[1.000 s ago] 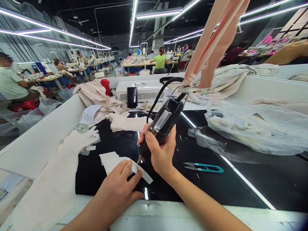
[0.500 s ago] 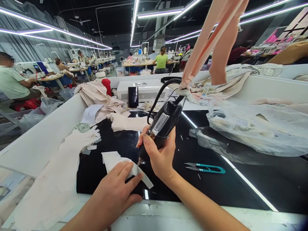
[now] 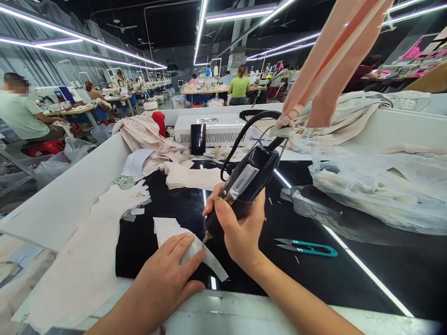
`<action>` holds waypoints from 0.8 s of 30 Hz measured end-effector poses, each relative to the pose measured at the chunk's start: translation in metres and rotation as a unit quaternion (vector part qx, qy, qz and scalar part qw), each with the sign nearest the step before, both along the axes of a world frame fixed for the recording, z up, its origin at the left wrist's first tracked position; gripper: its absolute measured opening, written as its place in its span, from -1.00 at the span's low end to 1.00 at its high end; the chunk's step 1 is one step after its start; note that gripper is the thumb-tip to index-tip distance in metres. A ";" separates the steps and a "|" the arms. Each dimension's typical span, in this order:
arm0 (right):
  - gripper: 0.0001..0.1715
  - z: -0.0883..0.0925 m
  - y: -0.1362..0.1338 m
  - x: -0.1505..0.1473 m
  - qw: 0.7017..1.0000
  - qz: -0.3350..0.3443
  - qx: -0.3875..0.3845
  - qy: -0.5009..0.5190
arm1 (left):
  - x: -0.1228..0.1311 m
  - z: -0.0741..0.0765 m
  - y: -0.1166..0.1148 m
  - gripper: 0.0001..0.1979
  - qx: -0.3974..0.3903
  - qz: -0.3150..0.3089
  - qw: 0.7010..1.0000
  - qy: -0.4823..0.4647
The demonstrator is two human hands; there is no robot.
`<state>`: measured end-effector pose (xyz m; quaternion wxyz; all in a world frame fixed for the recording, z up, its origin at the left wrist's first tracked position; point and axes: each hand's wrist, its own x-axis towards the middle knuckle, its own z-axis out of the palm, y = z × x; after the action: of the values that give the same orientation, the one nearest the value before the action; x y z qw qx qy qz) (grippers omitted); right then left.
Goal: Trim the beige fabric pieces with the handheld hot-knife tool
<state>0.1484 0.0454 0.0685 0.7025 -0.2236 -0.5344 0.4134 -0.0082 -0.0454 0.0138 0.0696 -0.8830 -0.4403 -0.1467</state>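
My right hand is wrapped around a black corded hand tool, tilted with its narrow metal tip pointing down and left. That tip is at the edge of a small white fabric piece, close to my left fingertips; whether it touches is too small to tell. Lying on the fabric with its fingers stretched out, my left hand presses the piece against the black tabletop and hides part of it. One narrow end of the fabric reaches out to the right, below the tip.
Teal thread snips lie at the right, near plastic bags. Pale fabric pieces pile up at the left. Behind are a phone and a white vented box. Pink cloth strips hang above the tool, tied at its cable.
The whole view has shifted a little. The tool leans slightly further right, and the fabric's narrow end has swung a little down and right. Both hands keep their hold and pose.
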 end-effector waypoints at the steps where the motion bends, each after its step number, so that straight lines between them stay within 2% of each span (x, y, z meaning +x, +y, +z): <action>1: -0.62 0.000 0.001 -0.001 1.000 0.004 -0.001 0.006 | 0.000 -0.001 0.000 -0.51 -0.002 0.001 1.000 -0.004; 8: -0.58 -0.002 0.007 -0.007 1.000 0.013 -0.001 0.012 | 0.000 -0.003 0.000 -0.49 -0.018 0.004 1.000 -0.019; 13: -0.63 -0.003 0.008 -0.008 1.000 0.010 -0.004 0.002 | 0.000 -0.005 0.000 -0.50 -0.031 0.006 0.999 -0.044; 24: -0.60 -0.005 0.013 -0.014 1.000 0.014 -0.008 0.005 | 0.001 -0.007 -0.001 -0.48 -0.046 0.013 0.998 -0.033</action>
<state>0.1343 0.0580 0.0637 0.6975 -0.2197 -0.5308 0.4283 -0.0076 -0.0460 0.0067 0.0161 -0.8742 -0.4602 -0.1539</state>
